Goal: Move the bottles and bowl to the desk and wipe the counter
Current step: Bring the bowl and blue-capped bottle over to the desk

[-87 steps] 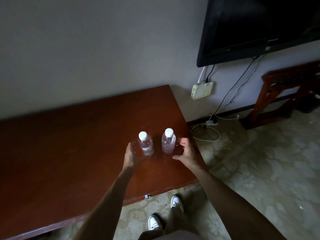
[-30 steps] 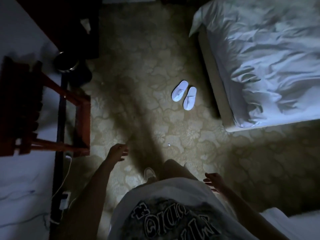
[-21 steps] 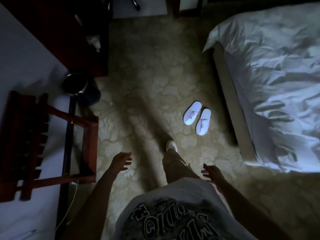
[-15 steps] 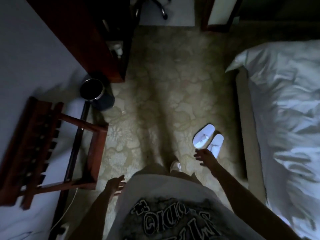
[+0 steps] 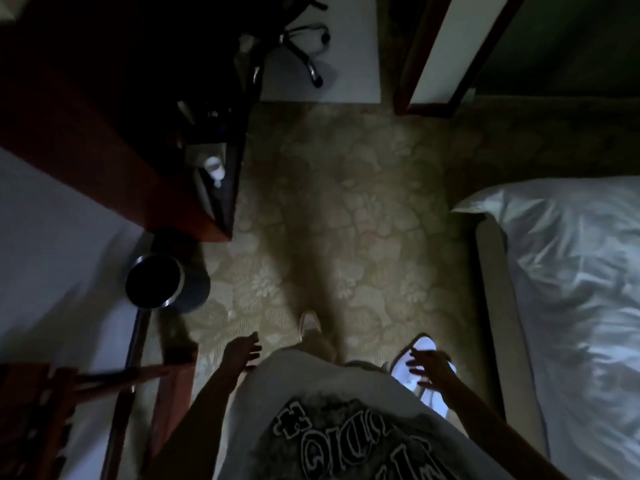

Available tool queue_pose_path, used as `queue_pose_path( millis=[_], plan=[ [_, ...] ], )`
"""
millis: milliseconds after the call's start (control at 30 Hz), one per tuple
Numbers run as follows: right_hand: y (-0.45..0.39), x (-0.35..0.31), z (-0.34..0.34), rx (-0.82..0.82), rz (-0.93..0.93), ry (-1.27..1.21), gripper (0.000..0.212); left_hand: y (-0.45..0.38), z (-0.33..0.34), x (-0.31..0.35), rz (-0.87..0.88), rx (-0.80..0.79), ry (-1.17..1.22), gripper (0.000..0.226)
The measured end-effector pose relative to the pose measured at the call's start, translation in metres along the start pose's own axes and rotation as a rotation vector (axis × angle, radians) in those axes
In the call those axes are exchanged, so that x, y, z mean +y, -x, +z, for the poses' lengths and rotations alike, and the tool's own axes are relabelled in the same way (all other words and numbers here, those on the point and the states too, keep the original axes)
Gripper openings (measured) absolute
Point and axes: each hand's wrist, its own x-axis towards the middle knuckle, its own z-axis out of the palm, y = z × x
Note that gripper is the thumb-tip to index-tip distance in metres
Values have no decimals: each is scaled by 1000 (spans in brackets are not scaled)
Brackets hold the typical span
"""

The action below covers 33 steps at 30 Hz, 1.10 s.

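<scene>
The room is dim. My left hand (image 5: 242, 351) and my right hand (image 5: 427, 370) hang in front of my body above the patterned carpet, fingers spread, holding nothing. At the upper left stands a dark wooden counter unit (image 5: 104, 150). Near its right edge is a small white-capped thing (image 5: 212, 165) that looks like a bottle, with another pale spot just below it. It is too dark to tell more. No bowl can be made out. The desk is out of view.
A round metal bin (image 5: 154, 282) stands on the floor by the counter's corner. A wooden luggage rack (image 5: 41, 410) is at the lower left. A bed (image 5: 571, 306) fills the right side. White slippers (image 5: 424, 344) lie under my right hand. A swivel-chair base (image 5: 304, 53) is ahead.
I let go of two bottles on the red-brown desk and turned away. I have walked forward past the luggage rack; the bin, counter and slippers have drawn closer. Both hands stay empty.
</scene>
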Motion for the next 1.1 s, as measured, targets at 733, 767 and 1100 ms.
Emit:
queue_pose_path(
  millis=[733, 767, 1100],
  plan=[
    [-151, -692, 110, -215, -430, 313, 31, -140, 47, 444, -48, 126, 304, 44],
    [-153, -716, 121, -233, -440, 327, 35, -144, 46, 457, -59, 131, 337, 45],
    [-103, -922, 296, -455, -815, 362, 34, -164, -17, 755, 479, 227, 542, 33]
  ],
)
